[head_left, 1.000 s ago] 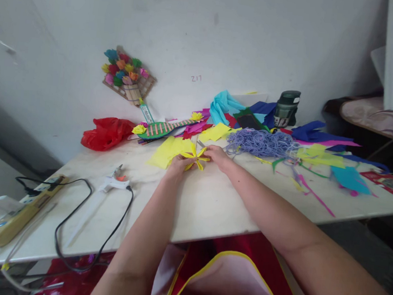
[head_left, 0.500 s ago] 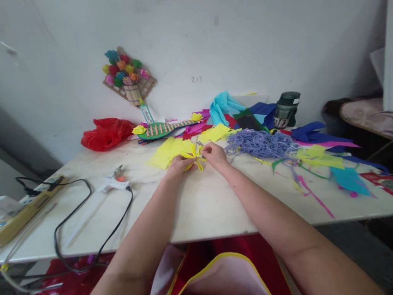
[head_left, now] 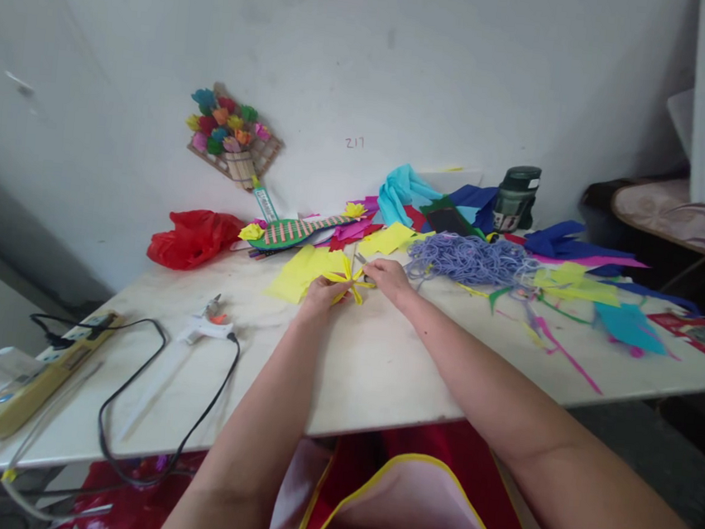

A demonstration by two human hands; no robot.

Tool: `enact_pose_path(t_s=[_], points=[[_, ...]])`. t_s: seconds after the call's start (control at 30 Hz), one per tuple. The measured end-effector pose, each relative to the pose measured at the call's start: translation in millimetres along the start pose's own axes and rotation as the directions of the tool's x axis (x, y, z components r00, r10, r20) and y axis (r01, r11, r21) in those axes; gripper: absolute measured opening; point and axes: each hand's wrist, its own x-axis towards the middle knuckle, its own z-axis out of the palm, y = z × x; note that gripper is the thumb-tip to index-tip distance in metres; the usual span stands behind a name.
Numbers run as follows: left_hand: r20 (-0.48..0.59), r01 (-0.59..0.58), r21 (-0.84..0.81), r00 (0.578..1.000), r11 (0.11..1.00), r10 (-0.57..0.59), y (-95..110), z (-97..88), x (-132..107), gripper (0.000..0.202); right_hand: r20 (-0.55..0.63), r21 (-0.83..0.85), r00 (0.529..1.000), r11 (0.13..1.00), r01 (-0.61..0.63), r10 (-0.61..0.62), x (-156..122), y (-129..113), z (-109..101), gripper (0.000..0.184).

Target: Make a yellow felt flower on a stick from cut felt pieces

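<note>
Head view: at mid-frame my left grip (head_left: 320,295) pinches a yellow paper flower (head_left: 351,280); my right grip (head_left: 391,279), whether closed I can't tell, is at its right-hand petals (head_left: 365,284). Seemingly I'm arranging petals; the next move calls for steady holding.

Reaches forward with left arm (head_left: 275,382) and right arm (head_left: 485,377), both bare, slanting inward from either side into a narrowing V. Holds left hand (head_left: 322,291) and right hand (head_left: 391,281) near each other, not touching. Curls left fingers (head_left: 329,283) into a closed grip; bends right fingers (head_left: 372,270) inward, too small to tell how tightly pressed.
</note>
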Motion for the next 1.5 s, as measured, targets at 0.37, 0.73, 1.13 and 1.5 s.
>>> enact_pose_path(t_s=[0.37,0.73,1.13,1.5], points=[[-0.005,0.007,0.003,1.000,1.000,-0.007,3,0.9,-2,0.041,0.023,0.279,0.996,0.957,-0.086,0.083,0,0,2,0.012],[-0.020,-0.019,-0.006,1.000,1.000,0.018,2,1.4,-2,0.047,0.056,0.396,0.993,0.911,-0.118,0.104,-4,-7,1,0.009],[-0.013,-0.029,-0.003,0.999,1.000,0.029,1,1.5,-2,0.046,0.049,0.420,0.984,0.890,-0.175,0.170,-7,-11,2,0.006],[0.107,-0.103,0.054,0.990,0.993,0.096,-3,4.5,-1,0.032,0.035,0.478,0.968,0.847,-0.235,0.249,-5,-11,5,0.006]])
